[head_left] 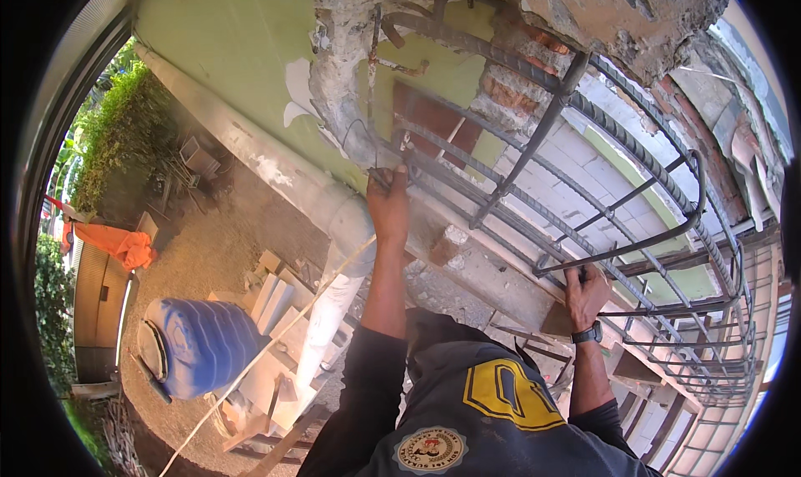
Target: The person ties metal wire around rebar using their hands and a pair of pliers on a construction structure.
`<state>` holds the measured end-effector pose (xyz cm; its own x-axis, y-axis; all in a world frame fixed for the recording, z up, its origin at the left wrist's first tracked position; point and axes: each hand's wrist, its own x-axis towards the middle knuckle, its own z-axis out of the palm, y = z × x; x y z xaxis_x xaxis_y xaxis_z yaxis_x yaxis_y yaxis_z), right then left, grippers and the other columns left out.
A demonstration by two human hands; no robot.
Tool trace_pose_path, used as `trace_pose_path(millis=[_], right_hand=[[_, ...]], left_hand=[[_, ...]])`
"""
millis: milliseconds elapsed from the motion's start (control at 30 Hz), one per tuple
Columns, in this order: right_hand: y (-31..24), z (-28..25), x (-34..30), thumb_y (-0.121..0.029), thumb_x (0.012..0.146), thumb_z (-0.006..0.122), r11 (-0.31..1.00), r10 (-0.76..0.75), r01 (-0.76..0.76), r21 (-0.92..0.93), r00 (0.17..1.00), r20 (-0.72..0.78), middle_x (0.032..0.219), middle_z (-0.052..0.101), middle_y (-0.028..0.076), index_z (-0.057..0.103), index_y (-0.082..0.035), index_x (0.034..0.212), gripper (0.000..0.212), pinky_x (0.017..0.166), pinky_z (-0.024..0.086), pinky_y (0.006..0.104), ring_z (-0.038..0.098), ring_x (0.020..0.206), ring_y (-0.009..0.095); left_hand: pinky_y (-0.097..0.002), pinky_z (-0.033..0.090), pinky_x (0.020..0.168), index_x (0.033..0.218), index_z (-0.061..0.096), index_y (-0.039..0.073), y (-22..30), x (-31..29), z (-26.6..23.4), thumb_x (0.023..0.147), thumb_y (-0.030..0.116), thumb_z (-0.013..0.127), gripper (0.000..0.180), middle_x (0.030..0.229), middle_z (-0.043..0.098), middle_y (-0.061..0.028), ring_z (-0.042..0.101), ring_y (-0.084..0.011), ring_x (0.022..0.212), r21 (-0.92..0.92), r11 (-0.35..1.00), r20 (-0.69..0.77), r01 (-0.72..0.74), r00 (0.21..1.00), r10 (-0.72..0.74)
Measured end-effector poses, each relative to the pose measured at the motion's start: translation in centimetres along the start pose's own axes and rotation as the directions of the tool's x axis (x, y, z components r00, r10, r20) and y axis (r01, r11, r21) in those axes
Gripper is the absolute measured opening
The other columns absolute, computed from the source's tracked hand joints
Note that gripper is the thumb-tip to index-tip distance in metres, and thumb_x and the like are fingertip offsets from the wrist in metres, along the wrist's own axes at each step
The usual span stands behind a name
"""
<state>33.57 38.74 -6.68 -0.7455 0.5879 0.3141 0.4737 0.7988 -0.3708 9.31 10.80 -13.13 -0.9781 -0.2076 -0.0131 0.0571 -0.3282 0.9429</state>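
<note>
Single head-worn fisheye view, steeply downward and close over a rebar cage (584, 202), ground seemingly far below.

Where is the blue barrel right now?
In the head view the blue barrel lies on its side on the ground at lower left, far below the left hand, beside a stack of pale tiles and a white pipe.

Both arms up, left hand (389, 203) & right hand (586, 296) clenched
</note>
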Motion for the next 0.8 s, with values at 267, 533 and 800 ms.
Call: trace_pose_path(millis=[267, 533, 800], right_hand=[[1.2, 1.2, 0.7, -0.048, 0.087, 0.066, 0.991, -0.093, 0.058, -0.119, 0.944, -0.316, 0.065, 0.064, 0.02, 0.071, 0.002, 0.073, 0.052, 0.064, 0.044, 0.0426, 0.059, 0.061, 0.036], [0.9, 1.3, 0.7, -0.036, 0.094, 0.059, 0.946, -0.044, -0.05, -0.32, 0.959, -0.279, 0.085, 0.069, 0.014, 0.075, -0.006, 0.084, 0.035, 0.077, 0.044, 0.0528, 0.062, 0.081, 0.036], [1.1, 0.8, 0.9, -0.034, 0.094, 0.059, 0.961, 0.06, -0.114, -0.253, 0.976, -0.209, 0.079, 0.065, 0.01, 0.071, -0.007, 0.079, 0.033, 0.082, 0.038, 0.0465, 0.061, 0.084, 0.032]], left_hand=[[-0.0271, 0.052, 0.08, 0.089, 0.04, 0.008, 0.6, -1.4, -0.7, 0.094, 0.013, 0.067, 0.028, 0.092, 0.06, -0.0064, 0.066, -0.0169, 0.093, -0.181, 0.982, 0.022, 0.053, 0.999, -0.05], [-0.0366, 0.056, 0.086, 0.114, 0.056, 0.001, 1.3, -0.7, -3.5, 0.091, 0.014, 0.07, 0.03, 0.109, 0.068, -0.0137, 0.068, -0.0249, 0.101, -0.024, 0.991, -0.046, 0.133, 0.99, -0.134], [-0.0318, 0.051, 0.086, 0.096, 0.049, -0.003, 2.7, 3.7, -2.3, 0.091, 0.015, 0.069, 0.027, 0.121, 0.064, -0.0204, 0.062, -0.0207, 0.102, 0.284, 0.945, 0.014, -0.162, 0.986, 0.165]])
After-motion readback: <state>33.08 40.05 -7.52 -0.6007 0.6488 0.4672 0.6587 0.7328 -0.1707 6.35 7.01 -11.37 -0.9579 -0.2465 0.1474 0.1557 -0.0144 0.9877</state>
